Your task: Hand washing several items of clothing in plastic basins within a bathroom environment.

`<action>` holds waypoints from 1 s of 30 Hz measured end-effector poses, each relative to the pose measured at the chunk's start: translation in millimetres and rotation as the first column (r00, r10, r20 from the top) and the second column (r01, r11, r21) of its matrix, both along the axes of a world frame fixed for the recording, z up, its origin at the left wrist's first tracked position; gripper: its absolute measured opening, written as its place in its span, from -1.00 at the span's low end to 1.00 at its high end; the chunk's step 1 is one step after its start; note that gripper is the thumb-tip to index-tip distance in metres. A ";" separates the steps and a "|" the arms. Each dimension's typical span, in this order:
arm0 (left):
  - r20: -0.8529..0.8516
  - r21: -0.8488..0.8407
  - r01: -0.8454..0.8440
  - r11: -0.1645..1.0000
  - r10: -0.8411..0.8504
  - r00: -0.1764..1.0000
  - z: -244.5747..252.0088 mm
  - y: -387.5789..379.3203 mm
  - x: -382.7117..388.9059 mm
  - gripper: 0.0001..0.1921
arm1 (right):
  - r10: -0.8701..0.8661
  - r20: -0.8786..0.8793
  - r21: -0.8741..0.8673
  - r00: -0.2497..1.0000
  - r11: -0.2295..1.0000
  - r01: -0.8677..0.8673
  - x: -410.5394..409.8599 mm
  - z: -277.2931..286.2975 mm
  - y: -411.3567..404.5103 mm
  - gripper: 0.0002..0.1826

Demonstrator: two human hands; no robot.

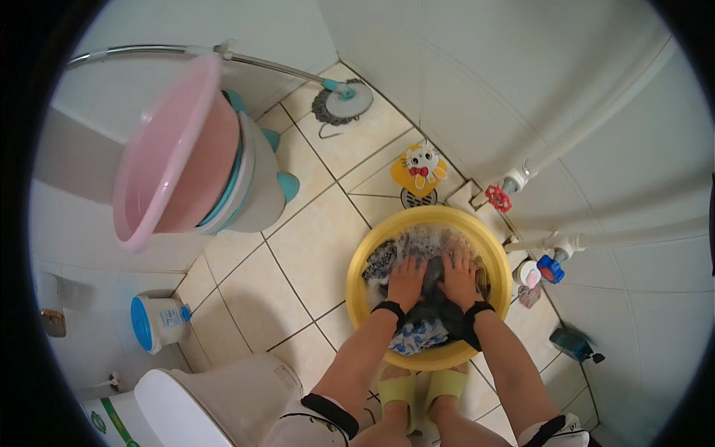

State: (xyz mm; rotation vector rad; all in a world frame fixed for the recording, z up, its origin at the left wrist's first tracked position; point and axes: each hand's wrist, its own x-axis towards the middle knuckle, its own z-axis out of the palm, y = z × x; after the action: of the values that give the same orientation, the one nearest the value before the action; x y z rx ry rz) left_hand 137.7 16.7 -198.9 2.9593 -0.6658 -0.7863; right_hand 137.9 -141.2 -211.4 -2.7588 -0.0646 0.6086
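A yellow plastic basin point(356, 313) stands on the floor just ahead of my feet, holding soapy water and wet laundry. Both hands reach into it, backs upward. My left hand point(407, 284) lies flat on dark grey cloth point(433, 279), fingers spread and fingertips partly under suds. Beside it, my right hand point(460, 278) presses on the same cloth, its fingers also apart in the foam. Neither hand appears to grip anything. A white cloth with blue print point(420, 336) is bunched at the near side. Black-and-white patterned fabric point(381, 261) shows at the left.
A floor drain point(419, 198) and a yellow cartoon-cat item point(420, 167) lie beyond the basin. Red point(498, 198) and blue point(551, 269) valve handles project at right. Stacked tubs with a pink basin point(167, 156), a mop point(343, 100), a lidded bucket point(159, 324) and a toilet point(223, 396) stand left.
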 end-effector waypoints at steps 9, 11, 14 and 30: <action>-0.547 0.128 -0.012 0.992 0.081 0.833 -12.5 1.5 27.3 -0.39 | 0.135 0.057 0.236 0.989 0.961 -0.145 21.4 -12.6 -14.0 -0.25; -0.405 0.025 -0.061 0.998 0.066 0.912 2.0 15.4 21.1 -0.41 | -0.030 0.009 0.317 0.999 0.948 0.026 30.3 13.7 -13.7 -0.25; -0.102 -0.164 -0.053 0.985 0.037 0.994 6.3 7.6 -10.9 -0.36 | -0.254 0.079 0.266 0.964 0.937 0.225 13.7 16.5 -16.8 -0.23; -0.512 0.027 -0.026 0.999 0.036 0.858 46.0 23.6 -10.5 -0.53 | -0.126 -0.200 0.311 0.972 0.932 0.185 32.2 -29.6 -25.5 -0.49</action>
State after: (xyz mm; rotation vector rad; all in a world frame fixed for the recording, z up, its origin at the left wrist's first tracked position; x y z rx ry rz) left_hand 127.2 40.3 -152.9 2.5712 -0.5647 -1.5019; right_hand 170.1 -166.7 -241.0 -2.3522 0.0860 0.7242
